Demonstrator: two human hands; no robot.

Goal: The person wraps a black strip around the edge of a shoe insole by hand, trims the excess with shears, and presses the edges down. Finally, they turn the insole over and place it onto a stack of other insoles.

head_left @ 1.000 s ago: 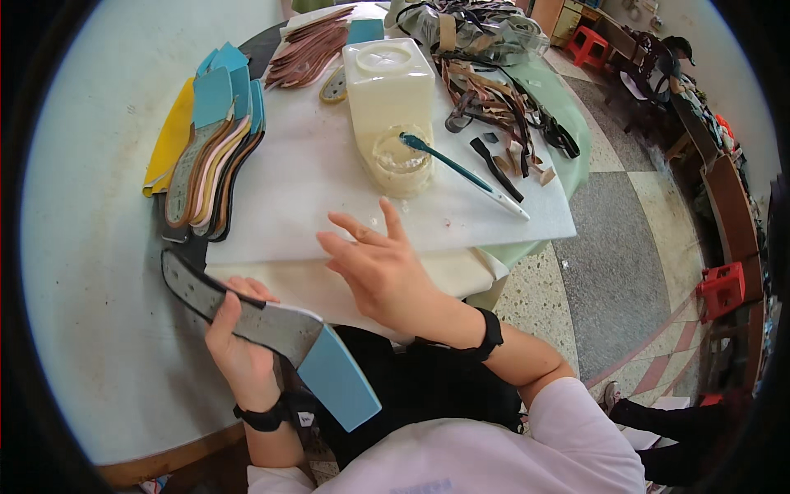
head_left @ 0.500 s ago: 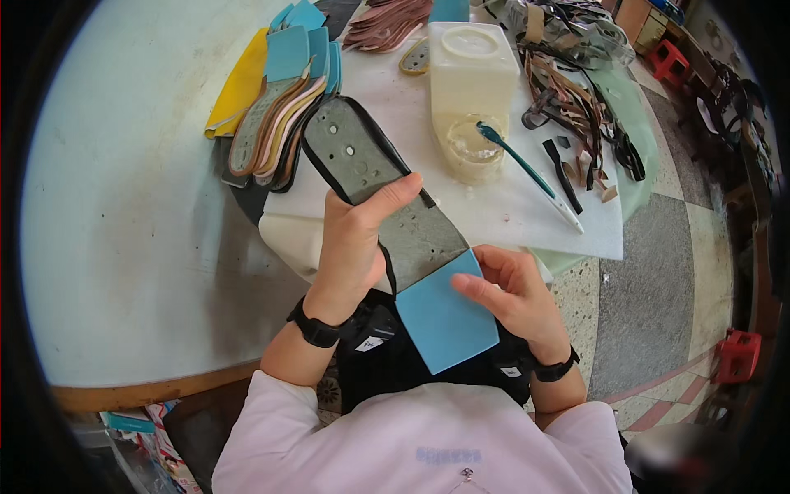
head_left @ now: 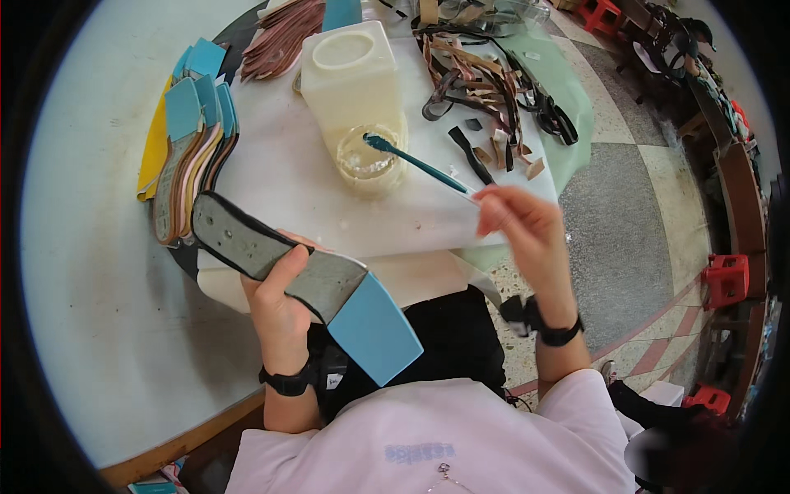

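My left hand [head_left: 282, 309] is closed around the middle of a grey shoe sole [head_left: 325, 278] edged with a black strip, its thumb on the upper face. A smooth light-blue piece [head_left: 375, 329] covers the sole's heel end, pointing toward my body. At the end of a toothbrush [head_left: 428, 171] with a dark green head and pale handle, my right hand [head_left: 527, 230] pinches the handle, slightly blurred. The bristle end rests at the mouth of a cut-open plastic jug [head_left: 350, 90], over whitish paste [head_left: 366, 156].
Several stacked soles with blue heel pieces [head_left: 183, 111] stand on the left beside a yellow sheet [head_left: 154, 160]. Brown layered pieces [head_left: 284, 41] lie farther back. Strip scraps [head_left: 473, 78] cover the table's right side. Red stools [head_left: 726, 280] stand on the floor.
My right hand has let go of the blue heel end and moved right and up to the toothbrush handle. The sole, in my left hand, has moved left and tilted flatter. The view has shifted.
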